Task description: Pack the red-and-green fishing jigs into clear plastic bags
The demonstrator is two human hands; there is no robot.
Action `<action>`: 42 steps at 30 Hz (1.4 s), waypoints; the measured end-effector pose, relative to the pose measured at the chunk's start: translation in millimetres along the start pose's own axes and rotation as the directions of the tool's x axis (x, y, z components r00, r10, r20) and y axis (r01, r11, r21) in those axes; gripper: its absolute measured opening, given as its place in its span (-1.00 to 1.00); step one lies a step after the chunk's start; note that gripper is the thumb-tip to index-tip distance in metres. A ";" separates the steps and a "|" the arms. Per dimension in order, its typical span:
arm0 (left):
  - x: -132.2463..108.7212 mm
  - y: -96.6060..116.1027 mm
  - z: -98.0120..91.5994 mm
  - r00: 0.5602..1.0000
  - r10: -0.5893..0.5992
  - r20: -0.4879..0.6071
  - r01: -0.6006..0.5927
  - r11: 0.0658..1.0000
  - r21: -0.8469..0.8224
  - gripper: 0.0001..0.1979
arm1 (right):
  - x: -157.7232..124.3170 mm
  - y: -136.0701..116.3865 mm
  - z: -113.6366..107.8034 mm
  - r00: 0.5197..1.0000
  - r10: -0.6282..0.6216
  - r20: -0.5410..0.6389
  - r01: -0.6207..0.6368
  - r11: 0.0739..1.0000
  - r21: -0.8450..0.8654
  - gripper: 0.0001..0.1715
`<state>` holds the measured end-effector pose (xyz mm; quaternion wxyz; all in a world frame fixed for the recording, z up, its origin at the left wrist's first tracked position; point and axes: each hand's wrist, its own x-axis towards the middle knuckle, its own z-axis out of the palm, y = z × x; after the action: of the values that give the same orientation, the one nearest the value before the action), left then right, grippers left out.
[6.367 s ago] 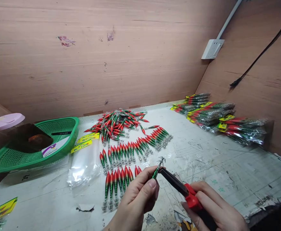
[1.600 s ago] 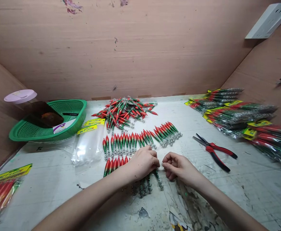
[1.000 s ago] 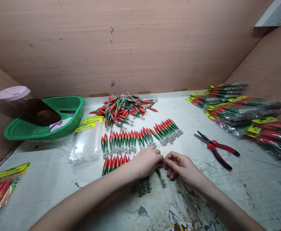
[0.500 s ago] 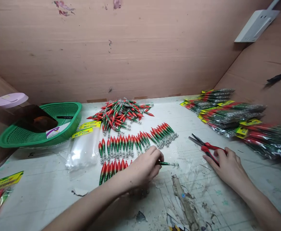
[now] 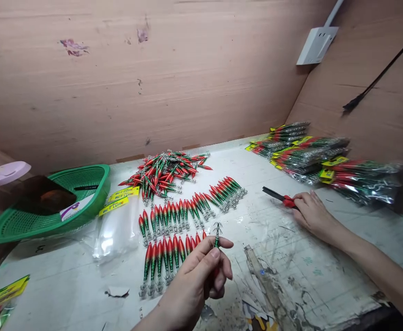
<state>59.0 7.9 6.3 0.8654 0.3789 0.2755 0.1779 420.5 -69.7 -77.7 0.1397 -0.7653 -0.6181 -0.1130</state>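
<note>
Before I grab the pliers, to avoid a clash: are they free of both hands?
No, the right hand holds the pliers by their red handles.

The held lure (image 5: 217, 241) shows green mottled with black. On the lined-up lures (image 5: 159, 259), red fades into speckled green above silvery hooks (image 5: 150, 290). The pliers (image 5: 277, 196) are dark grey and red, the labels (image 5: 113, 207) bright yellow, the basket (image 5: 103, 181) green, the lid (image 5: 6, 173) lilac-pink, the tabletop (image 5: 66, 285) stained white.

Counter (image 5: 265, 227): passage between left hand (image 5: 201, 273) and pliers (image 5: 275, 194). Obstructions: lure heap (image 5: 167, 171), back edge; green basket (image 5: 101, 188), back left corner; bagged lures (image 5: 308, 155), back right corner.
</note>
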 end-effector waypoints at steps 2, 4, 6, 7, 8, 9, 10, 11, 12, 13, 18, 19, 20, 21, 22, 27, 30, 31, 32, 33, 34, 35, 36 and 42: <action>-0.9 -0.5 0.0 1.000 0.011 -0.007 -0.011 1.000 0.007 -0.65 | -9.5 -26.7 -22.7 0.998 -0.032 0.063 0.017 0.974 0.226 -0.70; -2.3 0.0 1.0 0.999 0.029 -0.019 -0.028 0.998 0.048 -0.65 | -23.0 -62.2 -49.3 0.991 -0.029 0.133 -0.041 0.868 0.495 -0.71; -3.5 1.1 2.5 0.998 0.050 -0.025 -0.046 0.992 0.118 -0.62 | -36.4 -98.1 -74.6 0.968 -0.086 0.237 -0.082 0.781 0.619 -0.79; -4.0 1.6 3.2 0.998 0.060 -0.026 -0.055 0.986 0.160 -0.60 | -41.8 -113.7 -85.1 0.951 -0.132 0.280 -0.088 0.751 0.655 -0.80; -4.4 1.9 3.8 0.997 0.072 -0.026 -0.065 0.976 0.206 -0.57 | -45.9 -126.8 -93.6 0.933 -0.179 0.311 -0.087 0.728 0.680 -0.81; -4.7 1.9 4.1 0.996 0.086 -0.028 -0.076 0.964 0.254 -0.55 | -48.7 -137.3 -99.8 0.915 -0.224 0.337 -0.083 0.712 0.697 -0.83; -5.1 1.6 4.3 0.995 0.099 -0.033 -0.084 0.949 0.304 -0.54 | -50.4 -145.1 -103.8 0.901 -0.254 0.352 -0.080 0.701 0.709 -0.85; -5.5 1.0 4.2 0.993 0.110 -0.032 -0.091 0.930 0.356 -0.53 | -51.3 -150.7 -105.9 0.896 -0.263 0.358 -0.081 0.695 0.714 -0.86; -5.9 0.1 4.0 0.992 0.123 -0.030 -0.100 0.907 0.410 -0.54 | -51.7 -154.4 -106.5 0.900 -0.253 0.355 -0.086 0.695 0.714 -0.86; -6.3 -1.1 3.6 0.990 0.140 -0.026 -0.112 0.879 0.464 -0.55 | -51.7 -156.7 -106.2 0.908 -0.235 0.347 -0.091 0.698 0.710 -0.86; -7.0 -5.6 0.8 0.974 0.223 0.027 -0.186 0.728 0.660 -0.58 | -50.8 -159.2 -103.8 0.921 -0.207 0.331 -0.078 0.733 0.676 -0.87; -6.8 -5.8 0.4 0.972 0.233 0.032 -0.192 0.707 0.681 -0.58 | -50.6 -159.4 -104.1 0.917 -0.213 0.336 -0.073 0.740 0.669 -0.87; -6.8 -5.9 0.1 0.970 0.241 0.031 -0.193 0.688 0.700 -0.58 | -50.3 -159.6 -104.4 0.916 -0.218 0.338 -0.068 0.744 0.664 -0.86; -6.8 -5.8 -0.1 0.969 0.246 0.031 -0.192 0.666 0.721 -0.59 | -50.1 -159.9 -104.7 0.915 -0.219 0.338 -0.065 0.747 0.661 -0.86; -7.0 -5.6 -0.1 0.967 0.253 0.029 -0.190 0.642 0.743 -0.59 | -49.8 -160.3 -104.8 0.917 -0.216 0.335 -0.064 0.749 0.659 -0.85; -9.6 -4.8 2.0 0.956 0.294 -0.018 -0.156 0.557 0.816 -0.61 | -48.4 -162.0 -103.2 0.931 -0.211 0.298 -0.051 0.735 0.676 -0.87; -10.6 -4.9 2.4 0.952 0.304 -0.028 -0.147 0.536 0.831 -0.62 | -48.3 -162.5 -102.3 0.942 -0.190 0.279 -0.059 0.720 0.691 -0.85; -10.7 -5.3 1.9 0.953 0.303 -0.030 -0.143 0.532 0.835 -0.62 | -48.5 -162.5 -102.2 0.942 -0.185 0.279 -0.062 0.722 0.689 -0.85; -10.6 -5.8 1.2 0.954 0.299 -0.031 -0.138 0.529 0.837 -0.61 | -48.6 -162.5 -102.2 0.942 -0.184 0.280 -0.061 0.727 0.684 -0.84; -10.5 -6.6 0.3 0.957 0.290 -0.030 -0.133 0.526 0.840 -0.60 | -48.7 -162.4 -102.3 0.942 -0.184 0.281 -0.058 0.735 0.675 -0.83; -10.2 -7.5 -0.7 0.960 0.278 -0.023 -0.132 0.523 0.842 -0.59 | -48.7 -162.3 -102.5 0.940 -0.187 0.285 -0.054 0.744 0.666 -0.83; -9.8 -8.5 -1.7 0.963 0.269 -0.016 -0.132 0.522 0.843 -0.58 | -48.6 -162.2 -102.7 0.938 -0.192 0.288 -0.049 0.750 0.660 -0.84; -9.4 -9.5 -2.4 0.964 0.265 -0.014 -0.131 0.522 0.843 -0.58 | -48.2 -162.1 -103.1 0.937 -0.196 0.289 -0.045 0.753 0.656 -0.84; -8.2 -15.4 -3.7 0.953 0.304 -0.009 -0.154 0.505 0.849 -0.59 | -43.0 -160.9 -105.3 0.936 -0.237 0.261 0.008 0.754 0.657 -0.88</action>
<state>51.8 -4.3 -4.6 0.5209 0.7647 0.3410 0.1661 254.1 -114.5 17.9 0.2820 -0.6348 -0.6827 0.2267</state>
